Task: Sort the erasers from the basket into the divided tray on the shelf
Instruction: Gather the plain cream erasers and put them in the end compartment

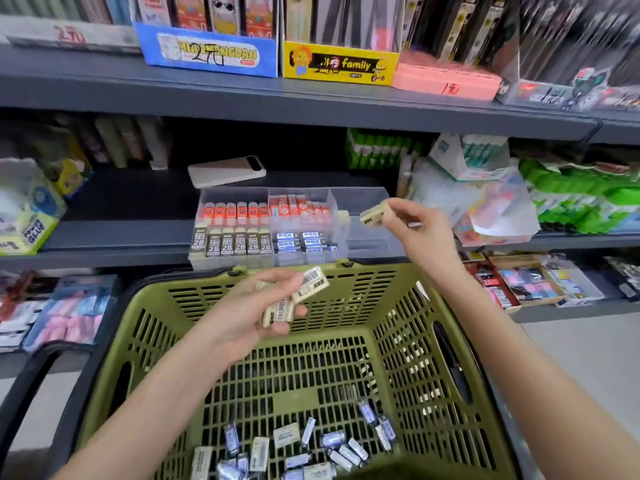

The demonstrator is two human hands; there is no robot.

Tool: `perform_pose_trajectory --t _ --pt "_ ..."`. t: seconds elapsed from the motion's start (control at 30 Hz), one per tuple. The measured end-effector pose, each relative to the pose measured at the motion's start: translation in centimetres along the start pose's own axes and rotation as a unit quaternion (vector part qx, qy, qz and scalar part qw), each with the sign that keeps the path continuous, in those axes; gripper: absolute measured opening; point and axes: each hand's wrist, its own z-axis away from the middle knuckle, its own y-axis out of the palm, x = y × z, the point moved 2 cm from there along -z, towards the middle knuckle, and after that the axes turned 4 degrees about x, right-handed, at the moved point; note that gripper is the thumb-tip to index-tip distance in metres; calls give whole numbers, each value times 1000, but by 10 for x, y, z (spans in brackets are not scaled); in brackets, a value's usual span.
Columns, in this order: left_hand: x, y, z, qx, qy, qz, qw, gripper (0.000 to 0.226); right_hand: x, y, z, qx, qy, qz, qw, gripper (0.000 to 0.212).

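Head view: one green basket (377, 268) fills the lower frame. On its floor at 6 o'clock lie about twenty loose erasers (332, 439), mostly blue-wrapped with a few white, pointing every way.

At 12 o'clock from the basket, one clear divided tray (367, 240) sits on the grey shelf (121, 237). Its front left compartment holds six black 2B erasers (227, 244) standing upright, long axes running 12 to 6. Behind them stand six orange erasers (236, 213), also upright. The middle compartments hold more orange ones behind and blue ones in front; their counts cannot be told.

The left hand (256, 317), at 7 o'clock from centre over the basket, curls round at least three cream erasers (278, 311) with barcodes facing up. The right hand (415, 233), at 3 o'clock, pinches one cream eraser (374, 214) between fingertips and thumb over the tray's right end, its long axis running 8 to 2.

A phone (227, 171) lies behind the tray at 11 o'clock, and green glue sticks (381, 150) stand at 1 o'clock.
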Motion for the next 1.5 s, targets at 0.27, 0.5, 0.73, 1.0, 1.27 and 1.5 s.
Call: perform_pose_trajectory --t 0.27,0.5,0.73,1.0,1.27,1.5 --pt "-46 7 -31 -69 50 64 994 43 -24 48 -99 -4 22 265 964 28" --pt "-56 5 -51 -94 53 75 991 51 -35 68 -113 180 31 215 959 25" --pt "-61 8 -64 -96 49 68 992 53 -4 46 -93 124 -8 123 984 28" --pt "-67 25 -71 -82 46 47 994 38 38 39 -49 195 -21 -123 973 8" --pt "-72 25 -75 -133 22 139 981 35 -16 20 -116 39 33 210 976 18" --pt "-74 23 -76 -152 9 178 972 34 -12 40 -132 77 -7 314 946 22"
